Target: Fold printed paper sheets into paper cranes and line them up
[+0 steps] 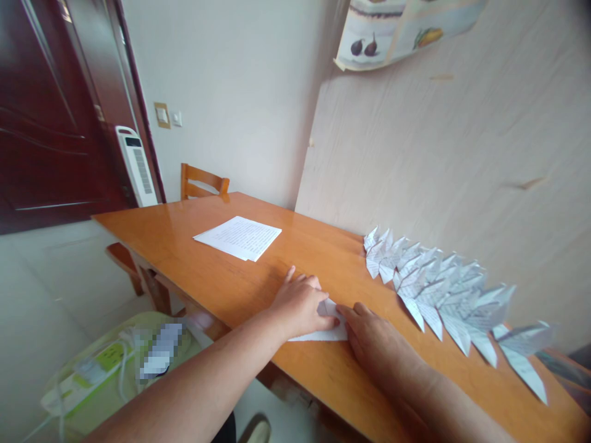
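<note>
A partly folded white sheet of paper (325,334) lies on the wooden table (295,252) near its front edge. Over the paper's left part rests my left hand (300,304), its thumb on the sheet, the index finger curled against it and the little finger raised. My right hand (376,335) holds the paper's right end, its fingers bent and pressed together there. Both hands cover much of the sheet, so its folds show only in part.
Rows of folded paper pieces (438,283) stand along the table's right side by the board. A stack of written sheets (240,237) lies farther back. A wooden chair (203,181) is behind the table. Lower left, a green stool (184,351) holds a power strip (92,369).
</note>
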The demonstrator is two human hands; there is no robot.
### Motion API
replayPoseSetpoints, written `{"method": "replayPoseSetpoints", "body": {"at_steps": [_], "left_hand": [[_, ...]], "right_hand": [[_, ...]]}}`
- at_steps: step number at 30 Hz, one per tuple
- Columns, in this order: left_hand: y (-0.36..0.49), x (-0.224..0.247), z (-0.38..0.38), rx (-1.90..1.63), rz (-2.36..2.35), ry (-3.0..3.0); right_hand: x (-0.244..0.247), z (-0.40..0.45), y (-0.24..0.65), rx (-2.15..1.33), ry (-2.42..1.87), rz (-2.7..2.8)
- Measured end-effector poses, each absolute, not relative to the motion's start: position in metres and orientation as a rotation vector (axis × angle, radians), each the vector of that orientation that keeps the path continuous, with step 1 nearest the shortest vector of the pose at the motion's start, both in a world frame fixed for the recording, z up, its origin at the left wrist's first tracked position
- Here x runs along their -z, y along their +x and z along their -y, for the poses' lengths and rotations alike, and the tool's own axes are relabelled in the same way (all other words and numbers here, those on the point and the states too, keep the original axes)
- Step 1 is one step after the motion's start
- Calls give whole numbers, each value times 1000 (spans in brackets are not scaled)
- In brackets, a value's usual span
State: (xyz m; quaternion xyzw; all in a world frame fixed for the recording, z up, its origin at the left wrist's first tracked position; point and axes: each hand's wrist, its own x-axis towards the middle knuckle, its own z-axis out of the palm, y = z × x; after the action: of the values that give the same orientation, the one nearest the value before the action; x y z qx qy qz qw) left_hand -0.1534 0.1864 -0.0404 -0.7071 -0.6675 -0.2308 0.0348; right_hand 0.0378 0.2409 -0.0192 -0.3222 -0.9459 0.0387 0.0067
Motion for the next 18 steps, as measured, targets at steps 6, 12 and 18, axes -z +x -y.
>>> {"method": "replayPoseSetpoints", "body": {"at_steps": [6,12,18], "left_hand": [[-152,39,-186,701,2085,-2168],[-152,39,-186,705,2093,-2164],[-152,44,-188,785,2110,-2129]], "right_hand": [[13,-243,34,-164,-1019,3010],[12,-247,29,-148,-1002,3053],[4,-248,28,-194,-943,3079]]}}
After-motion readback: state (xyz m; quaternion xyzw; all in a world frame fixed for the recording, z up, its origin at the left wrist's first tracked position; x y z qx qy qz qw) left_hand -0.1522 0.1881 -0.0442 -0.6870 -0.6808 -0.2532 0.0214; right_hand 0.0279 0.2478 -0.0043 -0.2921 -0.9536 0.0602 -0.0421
